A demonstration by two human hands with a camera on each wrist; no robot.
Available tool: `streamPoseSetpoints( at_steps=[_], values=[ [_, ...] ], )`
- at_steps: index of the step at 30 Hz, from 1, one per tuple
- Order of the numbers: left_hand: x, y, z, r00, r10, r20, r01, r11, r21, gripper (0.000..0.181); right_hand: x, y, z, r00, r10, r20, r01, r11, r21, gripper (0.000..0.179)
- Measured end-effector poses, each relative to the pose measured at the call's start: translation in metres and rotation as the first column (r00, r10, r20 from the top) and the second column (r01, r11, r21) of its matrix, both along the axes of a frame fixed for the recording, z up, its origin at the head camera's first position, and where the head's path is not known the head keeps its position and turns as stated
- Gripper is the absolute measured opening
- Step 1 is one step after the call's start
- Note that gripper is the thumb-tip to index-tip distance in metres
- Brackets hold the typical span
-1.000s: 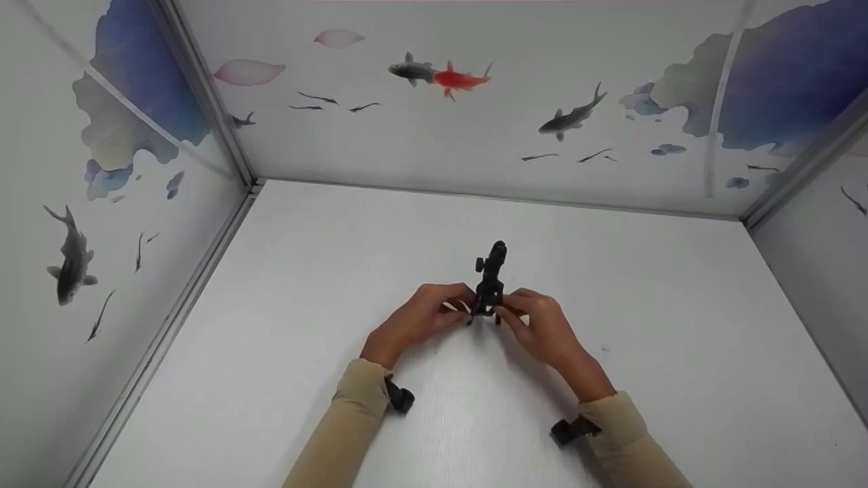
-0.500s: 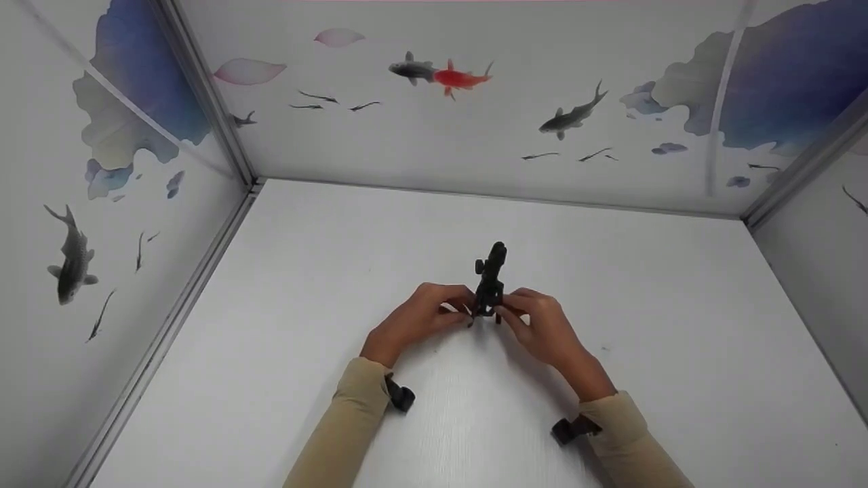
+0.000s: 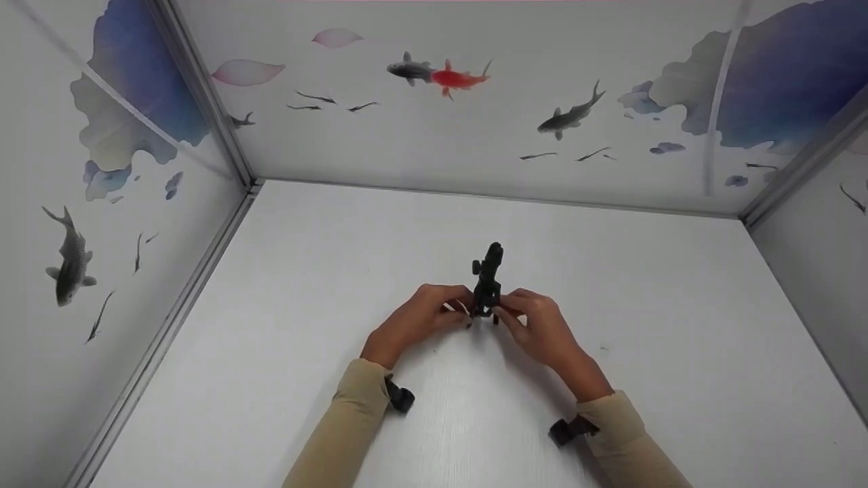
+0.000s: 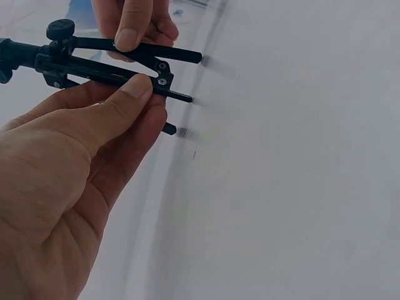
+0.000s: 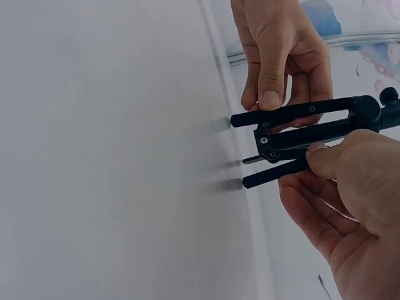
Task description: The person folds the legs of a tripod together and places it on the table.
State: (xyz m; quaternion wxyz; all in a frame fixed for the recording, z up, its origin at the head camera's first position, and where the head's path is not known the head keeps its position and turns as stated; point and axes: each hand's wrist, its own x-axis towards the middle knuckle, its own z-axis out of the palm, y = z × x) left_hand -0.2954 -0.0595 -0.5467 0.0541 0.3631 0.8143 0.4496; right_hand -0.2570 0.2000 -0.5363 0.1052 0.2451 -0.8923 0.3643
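Observation:
A small black tripod (image 3: 487, 274) stands near the middle of the white table, its top leaning slightly to the right. Its legs are only slightly spread, and a round knob (image 4: 60, 29) sticks out near its upper end in the left wrist view. My left hand (image 3: 420, 318) pinches one leg between thumb and fingers. On the other side, my right hand (image 3: 546, 332) pinches another leg (image 5: 275, 173) the same way. A third leg tip shows between the hands. In the wrist views the leg tips cast reflections at the white tabletop.
White panels with painted fish (image 3: 441, 73) and blue lotus leaves surround the white table (image 3: 325, 237) at the back and sides. Metal strips (image 3: 203, 264) run along the panel edges. Each wrist wears a small black camera (image 3: 400, 398).

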Motion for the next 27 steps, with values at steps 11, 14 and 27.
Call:
streamPoseSetpoints(
  at_steps=[11,14,27],
  values=[
    [0.003,0.003,-0.001,0.997,0.042,-0.06,-0.042,0.999,0.008,0.016,0.002,-0.001,-0.001,1.0,0.007,-0.017,-0.007,1.0,-0.007,0.015],
    [0.003,0.005,-0.002,0.996,0.064,-0.07,-0.064,0.998,0.001,0.014,0.001,-0.001,-0.001,1.0,0.002,-0.013,-0.002,1.0,-0.004,0.015],
    [0.004,0.012,-0.002,0.994,0.078,-0.078,-0.077,0.997,0.021,0.011,-0.001,0.001,0.0,1.0,0.026,-0.007,-0.026,0.999,-0.03,0.013]
  ],
)
